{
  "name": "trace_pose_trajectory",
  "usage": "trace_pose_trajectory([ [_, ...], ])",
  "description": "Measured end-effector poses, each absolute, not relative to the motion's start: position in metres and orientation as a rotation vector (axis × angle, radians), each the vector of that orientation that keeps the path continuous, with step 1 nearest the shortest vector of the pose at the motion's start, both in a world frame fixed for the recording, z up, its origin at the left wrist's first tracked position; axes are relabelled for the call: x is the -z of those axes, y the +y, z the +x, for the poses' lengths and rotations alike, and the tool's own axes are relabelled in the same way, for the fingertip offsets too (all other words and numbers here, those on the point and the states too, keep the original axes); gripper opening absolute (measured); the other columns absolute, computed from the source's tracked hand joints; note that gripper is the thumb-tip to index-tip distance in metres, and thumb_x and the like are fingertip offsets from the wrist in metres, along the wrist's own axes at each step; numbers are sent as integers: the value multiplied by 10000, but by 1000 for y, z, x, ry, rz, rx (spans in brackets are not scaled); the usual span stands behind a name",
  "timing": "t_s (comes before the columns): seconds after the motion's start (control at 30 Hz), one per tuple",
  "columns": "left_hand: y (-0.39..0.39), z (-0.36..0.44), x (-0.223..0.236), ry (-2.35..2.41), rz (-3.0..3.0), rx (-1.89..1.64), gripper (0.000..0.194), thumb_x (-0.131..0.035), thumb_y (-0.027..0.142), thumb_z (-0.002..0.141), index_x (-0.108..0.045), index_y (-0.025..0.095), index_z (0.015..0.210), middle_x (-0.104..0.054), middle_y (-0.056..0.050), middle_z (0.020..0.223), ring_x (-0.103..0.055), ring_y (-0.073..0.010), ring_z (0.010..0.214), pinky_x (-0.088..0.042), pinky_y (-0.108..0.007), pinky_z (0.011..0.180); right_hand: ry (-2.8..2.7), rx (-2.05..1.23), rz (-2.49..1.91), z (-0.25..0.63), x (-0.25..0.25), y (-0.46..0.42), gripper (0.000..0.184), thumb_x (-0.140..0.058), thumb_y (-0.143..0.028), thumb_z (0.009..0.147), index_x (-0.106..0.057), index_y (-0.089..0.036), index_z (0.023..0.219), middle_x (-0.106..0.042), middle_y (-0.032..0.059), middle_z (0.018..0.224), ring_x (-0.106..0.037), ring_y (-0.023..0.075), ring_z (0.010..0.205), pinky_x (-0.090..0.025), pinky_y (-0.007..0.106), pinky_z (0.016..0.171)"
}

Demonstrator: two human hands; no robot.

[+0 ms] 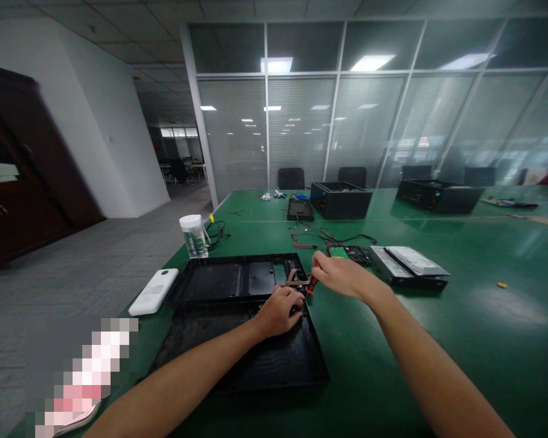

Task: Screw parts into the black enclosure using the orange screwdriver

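A black plastic case [274,359] lies opened in two halves on the green table. My right hand [331,272] is closed round a red and black screwdriver [312,282], tilted with its tip down near the right end of the case. My left hand [281,311] is closed at the same end, fingertips pinched together beside the tip; whatever they hold is hidden. Several coloured wires [296,281] run between the hands inside the far half [214,280]. Where exactly the screwdriver's tip rests I cannot tell.
Left of the case lie a white power bank [154,292] and a clear bottle [194,236]. Beyond my right hand are a green circuit board [338,252] and a flat drive with papers [408,267]. Black computer cases [340,201] stand farther back among loose cables [347,237].
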State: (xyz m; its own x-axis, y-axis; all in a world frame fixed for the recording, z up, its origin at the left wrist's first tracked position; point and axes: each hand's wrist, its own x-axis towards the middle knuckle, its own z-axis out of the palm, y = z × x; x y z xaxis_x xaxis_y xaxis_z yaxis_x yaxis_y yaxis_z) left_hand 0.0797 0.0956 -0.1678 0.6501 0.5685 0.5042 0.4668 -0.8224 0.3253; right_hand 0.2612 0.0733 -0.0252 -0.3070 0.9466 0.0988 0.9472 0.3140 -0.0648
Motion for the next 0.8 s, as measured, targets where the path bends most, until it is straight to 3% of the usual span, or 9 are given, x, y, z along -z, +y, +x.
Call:
trace_pose_trajectory([
  [0.13, 96, 80, 168, 859, 2700, -912, 238, -600, 165, 738, -521, 187, 962, -600, -42, 948, -513, -195, 970, -353, -356, 900, -2478, -23, -1775, 265, 24, 75, 429, -255, -418, 894, -604, -171, 849, -658, 104, 855, -596, 210, 778, -328, 264, 622],
  [0.3, 95, 80, 168, 862, 2691, -913, 261, -602, 137, 727, -522, 187, 969, -606, -37, 931, -512, -200, 962, -348, -360, 900, -2490, -144, -1725, 268, 22, 74, 370, -280, -386, 894, -584, -178, 924, -657, 86, 859, -591, 190, 739, -324, 255, 598],
  [0.5, 93, 81, 165, 871, 2691, -904, 266, -588, 158, 737, -524, 189, 993, -601, -50, 946, -511, -207, 976, -356, -364, 894, -2481, -98, -1706, 267, 23, 73, 412, -315, -507, 878, -586, -198, 904, -656, 74, 810, -592, 189, 713, -330, 250, 591],
  [0.67, 93, 80, 166, 881, 2705, -908, 233, -584, 157, 737, -540, 192, 963, -605, -43, 919, -516, -204, 958, -347, -372, 898, -2469, 28, -1632, 267, 20, 71, 428, -341, -495, 868, -612, -190, 741, -643, 76, 729, -579, 190, 687, -322, 255, 584],
  [0.8, 93, 78, 167, 870, 2730, -917, 213, -567, 165, 757, -548, 197, 967, -604, -43, 900, -519, -202, 954, -348, -371, 898, -2395, -253, -1404, 293, 31, 77, 345, -388, -445, 855, -614, -194, 783, -603, 21, 647, -536, 149, 602, -338, 245, 572],
])
